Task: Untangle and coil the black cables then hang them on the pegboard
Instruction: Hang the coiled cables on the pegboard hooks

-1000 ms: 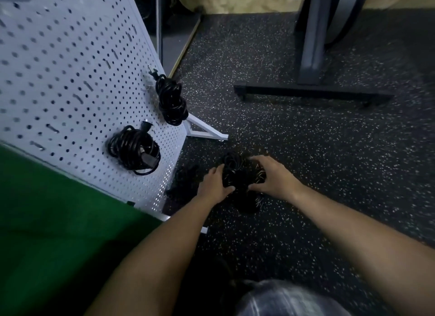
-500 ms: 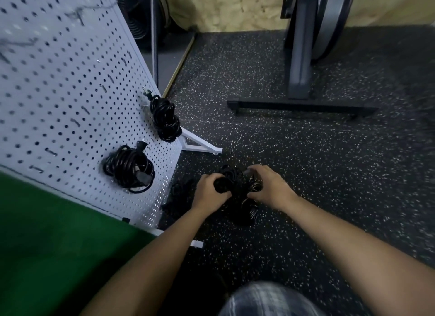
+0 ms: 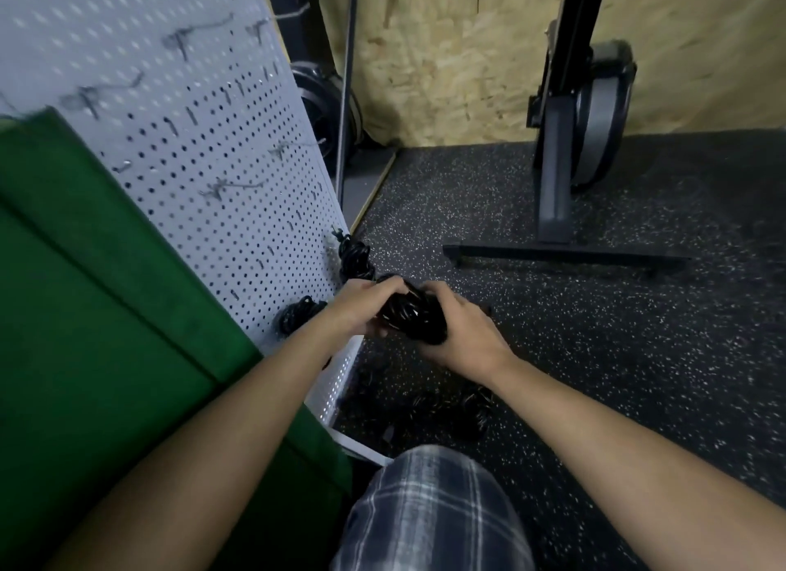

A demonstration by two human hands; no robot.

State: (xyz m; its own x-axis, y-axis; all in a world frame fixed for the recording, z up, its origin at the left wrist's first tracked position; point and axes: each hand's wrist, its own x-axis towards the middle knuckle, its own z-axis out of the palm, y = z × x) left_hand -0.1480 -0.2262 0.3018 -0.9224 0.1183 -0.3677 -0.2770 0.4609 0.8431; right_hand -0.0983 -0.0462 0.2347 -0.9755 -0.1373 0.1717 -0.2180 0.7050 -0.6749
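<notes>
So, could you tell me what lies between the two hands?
The coiled black cable, gripped by the left hand and right hand, in the head view.

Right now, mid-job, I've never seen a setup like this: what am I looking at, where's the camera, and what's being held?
There is no machine. The single picture comes from a camera on a person's head, looking down at their work. The left hand and right hand both grip a coiled black cable bundle. Below it, loose black cables lie on the black speckled rubber floor. On the left stands a white perforated pegboard; one black cable coil hangs near its right edge, and a second black cable coil hangs lower, partly hidden. A green padded mat fills the far left.
</notes>
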